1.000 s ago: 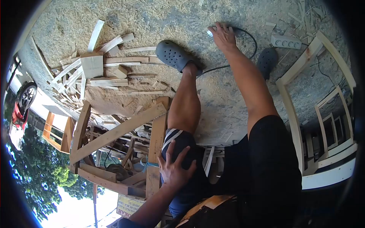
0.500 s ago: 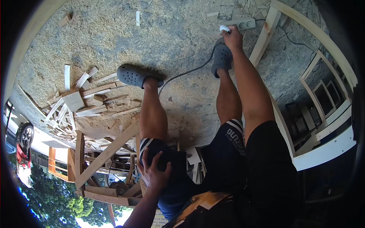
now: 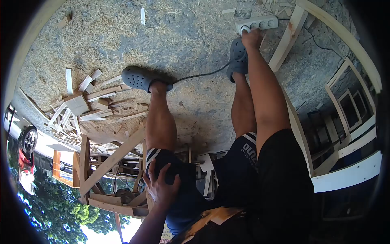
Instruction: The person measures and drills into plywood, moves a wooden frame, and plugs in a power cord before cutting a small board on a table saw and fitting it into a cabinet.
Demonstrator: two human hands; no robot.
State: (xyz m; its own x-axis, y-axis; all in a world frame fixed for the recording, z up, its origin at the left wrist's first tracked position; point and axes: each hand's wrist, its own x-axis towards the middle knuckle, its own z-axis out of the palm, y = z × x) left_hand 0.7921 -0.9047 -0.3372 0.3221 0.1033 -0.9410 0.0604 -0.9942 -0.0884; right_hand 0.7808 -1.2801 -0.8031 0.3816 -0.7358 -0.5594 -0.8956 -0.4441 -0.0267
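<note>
My right hand (image 3: 252,39) reaches down to the floor with its fingers closed around a white plug (image 3: 245,29). The plug sits at the left-end socket of a white power strip (image 3: 268,23), whose other round sockets show to the right. A dark cord (image 3: 203,75) runs along the floor between my two grey clogs (image 3: 140,78). My left hand (image 3: 162,185) rests on my left knee, fingers spread over the dark shorts (image 3: 183,175), holding nothing.
Scrap wood (image 3: 77,105) lies piled at the left, and sawdust covers the floor (image 3: 183,36). A wooden beam (image 3: 289,38) stands right beside the strip. Wooden frames (image 3: 345,97) lean at the right. A timber stand (image 3: 111,162) is at lower left.
My right hand has brought the white plug from near the strip's left end onto its end socket. My left hand stays on the knee.
</note>
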